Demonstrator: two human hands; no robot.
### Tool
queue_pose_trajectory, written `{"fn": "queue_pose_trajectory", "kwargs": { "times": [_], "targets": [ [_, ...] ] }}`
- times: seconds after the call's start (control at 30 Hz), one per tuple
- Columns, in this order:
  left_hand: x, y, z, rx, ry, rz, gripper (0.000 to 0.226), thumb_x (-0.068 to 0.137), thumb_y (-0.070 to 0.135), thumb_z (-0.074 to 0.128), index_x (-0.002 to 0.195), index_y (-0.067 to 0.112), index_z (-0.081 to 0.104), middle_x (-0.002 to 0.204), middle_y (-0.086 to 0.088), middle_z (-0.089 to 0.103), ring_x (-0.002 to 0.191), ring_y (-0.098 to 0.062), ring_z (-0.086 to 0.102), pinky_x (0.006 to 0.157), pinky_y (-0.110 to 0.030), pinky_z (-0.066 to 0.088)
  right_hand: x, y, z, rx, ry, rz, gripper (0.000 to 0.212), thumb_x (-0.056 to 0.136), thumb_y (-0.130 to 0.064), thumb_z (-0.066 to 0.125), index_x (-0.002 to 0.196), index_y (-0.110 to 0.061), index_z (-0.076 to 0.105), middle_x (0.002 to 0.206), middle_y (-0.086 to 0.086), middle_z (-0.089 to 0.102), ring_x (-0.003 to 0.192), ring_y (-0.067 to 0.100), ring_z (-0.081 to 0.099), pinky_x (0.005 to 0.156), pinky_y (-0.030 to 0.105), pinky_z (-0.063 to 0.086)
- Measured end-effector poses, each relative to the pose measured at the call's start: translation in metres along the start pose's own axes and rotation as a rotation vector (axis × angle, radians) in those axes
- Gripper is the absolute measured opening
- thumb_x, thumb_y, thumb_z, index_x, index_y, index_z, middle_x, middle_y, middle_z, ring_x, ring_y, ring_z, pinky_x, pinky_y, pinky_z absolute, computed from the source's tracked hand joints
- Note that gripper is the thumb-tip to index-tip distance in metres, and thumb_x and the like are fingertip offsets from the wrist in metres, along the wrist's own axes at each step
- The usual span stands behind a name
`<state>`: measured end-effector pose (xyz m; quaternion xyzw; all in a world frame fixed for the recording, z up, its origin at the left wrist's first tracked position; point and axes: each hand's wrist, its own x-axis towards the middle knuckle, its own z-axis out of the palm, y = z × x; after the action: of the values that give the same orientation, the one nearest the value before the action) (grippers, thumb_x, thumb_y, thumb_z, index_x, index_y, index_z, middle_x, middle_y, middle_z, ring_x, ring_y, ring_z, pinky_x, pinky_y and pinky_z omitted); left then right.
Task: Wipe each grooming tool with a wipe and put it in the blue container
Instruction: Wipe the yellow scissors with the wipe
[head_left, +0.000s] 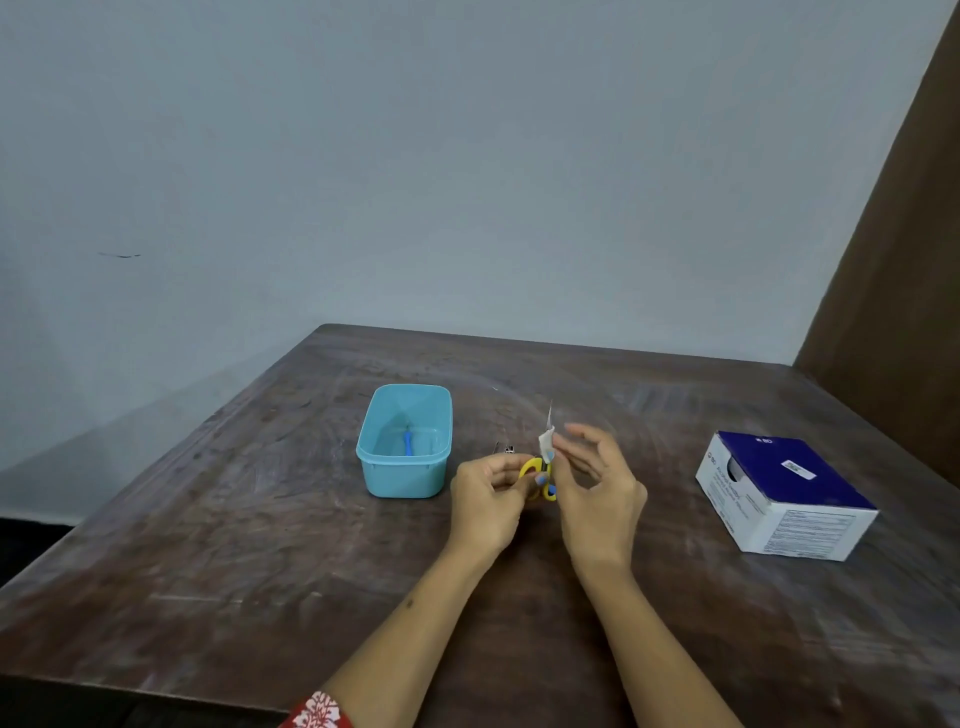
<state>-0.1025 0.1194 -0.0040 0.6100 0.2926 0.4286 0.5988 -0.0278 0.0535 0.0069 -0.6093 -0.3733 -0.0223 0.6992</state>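
Small scissors with yellow handles (531, 468) stand blade-up above the table, and my left hand (485, 501) grips them by the handle rings. My right hand (597, 486) pinches a small white wipe (546, 442) against the blades, the other fingers spread. The blade tip sticks up above the wipe. The blue container (402, 486) stands to the left of my hands with a blue-handled tool (408, 442) lying inside. A small dark metal tool (506, 448) lies on the table just behind my left hand.
A blue and white box of wipes (784, 496) sits on the right of the dark wooden table (260, 571). A wall runs behind the table and a brown panel (893, 260) stands at the right.
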Motion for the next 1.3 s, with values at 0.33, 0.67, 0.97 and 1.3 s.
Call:
{"fn": "queue_pose_trajectory", "kwargs": {
  "times": [0.33,0.67,0.97,1.3],
  "targets": [
    [-0.0015,0.0034,-0.0014,-0.03,-0.256,-0.1,0.013,0.077,-0.003,0.069,0.086,0.006,0.07,0.07,-0.006,0.07,0.065,-0.013,0.068,0.063,-0.026,0.058,0.005,0.0017,-0.0024,-0.006,0.185,-0.082,0.026,0.081,0.0,0.068,0.09,-0.024,0.068,0.082,-0.015,0.065,0.081,-0.004,0.064,0.068,0.005,0.046],
    [-0.0012,0.0019,-0.0022,-0.013,-0.225,-0.092,0.013,0.077,-0.001,0.071,0.087,0.006,0.071,0.074,-0.007,0.071,0.071,-0.018,0.069,0.068,-0.031,0.059,0.0052,0.0029,-0.0016,-0.029,0.18,-0.048,0.026,0.079,-0.003,0.071,0.086,-0.028,0.069,0.082,-0.015,0.067,0.079,0.002,0.066,0.07,0.015,0.052],
    [-0.0029,0.0036,-0.0016,-0.07,-0.186,-0.061,0.012,0.078,-0.003,0.069,0.087,0.003,0.071,0.074,-0.01,0.071,0.071,-0.018,0.069,0.065,-0.027,0.058,0.0052,0.0049,-0.0009,-0.081,0.152,-0.081,0.02,0.077,-0.001,0.072,0.087,-0.018,0.073,0.079,-0.013,0.066,0.079,-0.003,0.064,0.068,0.01,0.049],
    [-0.0044,0.0061,-0.0021,-0.112,-0.193,-0.056,0.012,0.078,-0.007,0.067,0.087,0.0,0.07,0.067,-0.004,0.071,0.065,-0.013,0.068,0.061,-0.023,0.056,0.0052,0.0035,-0.0008,-0.06,0.142,-0.049,0.022,0.077,-0.001,0.072,0.083,-0.022,0.07,0.077,-0.008,0.068,0.076,0.0,0.064,0.066,0.007,0.047]
  ]
}}
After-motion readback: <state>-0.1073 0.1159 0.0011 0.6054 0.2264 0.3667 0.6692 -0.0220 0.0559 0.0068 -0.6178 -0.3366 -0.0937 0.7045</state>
